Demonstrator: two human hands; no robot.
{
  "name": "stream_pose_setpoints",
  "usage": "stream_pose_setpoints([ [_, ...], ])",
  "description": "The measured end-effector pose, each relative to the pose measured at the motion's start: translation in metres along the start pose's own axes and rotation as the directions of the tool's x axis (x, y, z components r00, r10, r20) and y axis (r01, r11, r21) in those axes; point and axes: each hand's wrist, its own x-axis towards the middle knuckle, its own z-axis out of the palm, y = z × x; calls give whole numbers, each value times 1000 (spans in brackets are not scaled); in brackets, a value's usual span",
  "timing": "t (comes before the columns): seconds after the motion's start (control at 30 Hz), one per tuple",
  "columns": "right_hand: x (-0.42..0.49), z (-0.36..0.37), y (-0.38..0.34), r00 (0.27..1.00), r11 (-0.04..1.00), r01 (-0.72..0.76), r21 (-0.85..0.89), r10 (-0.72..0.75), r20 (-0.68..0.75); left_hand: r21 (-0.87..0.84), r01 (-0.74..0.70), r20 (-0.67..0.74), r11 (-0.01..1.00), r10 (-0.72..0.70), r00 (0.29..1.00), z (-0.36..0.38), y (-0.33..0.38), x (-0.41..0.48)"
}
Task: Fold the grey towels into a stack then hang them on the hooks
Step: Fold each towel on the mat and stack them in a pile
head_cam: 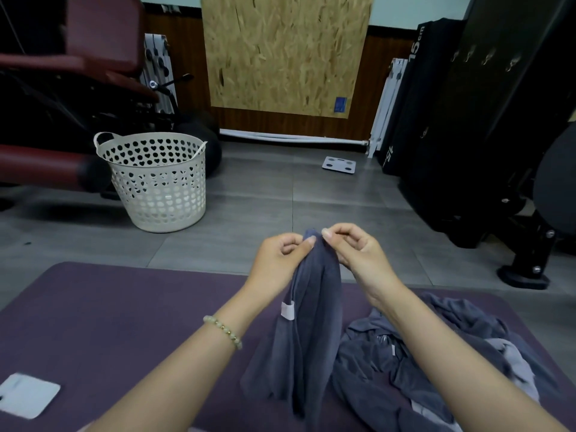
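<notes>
Left hand [282,249] and right hand [353,244] both pinch top corner of grey towel [307,322], hanging above purple mat [131,319]; towel pile [436,353] near mat's right edge.

Soft matt grey cloth towel [311,322], perforated cream plastic basket [159,182], rough chipboard panel [280,51], matt purple mat [124,307], smooth grey floor tiles [249,194]

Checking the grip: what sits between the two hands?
In the head view, only the bunched top of the grey towel, pinched by the left hand and the right hand.
</notes>
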Motion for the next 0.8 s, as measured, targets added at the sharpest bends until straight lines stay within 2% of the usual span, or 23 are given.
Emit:
stream_pose_setpoints([
  [0.1, -1, -1, 13, 999, 991, 13, -134, -6, 50, -30, 14, -74, 999, -16, 997, -4, -1, 4],
  [0.27, -2, -15, 34, 983, 983, -64, -170, 92, 158, -133, 44, -149, 990, -64, 987, -12, 1, 12],
  [0.33, -2, -27, 44, 958, 949, -121, -291, 189, 215, -201, 57, -180, 978, -94, 979, -14, 2, 14],
  [0.43, -6, -45, 61, 871, 841, -241, -485, 408, 274, -309, 75, -208, 948, -145, 967, -20, 0, 19],
  [0.47, -7, -50, 63, 857, 821, -254, -512, 436, 274, -339, 81, -215, 937, -161, 963, -23, -2, 21],
  [0.6, -6, -63, 51, 918, 874, -188, -449, 319, 237, -416, 99, -254, 904, -220, 942, -30, -13, 28],
  [0.67, -8, -63, 45, 914, 889, -181, -420, 310, 261, -414, 114, -263, 903, -239, 935, -31, -19, 30],
  [0.73, -10, -61, 43, 901, 863, -157, -480, 324, 289, -391, 114, -273, 913, -234, 933, -32, -22, 30],
  [0.8, -10, -61, 42, 915, 818, -60, -572, 275, 296, -443, 86, -275, 892, -226, 934, -34, -21, 31],
])
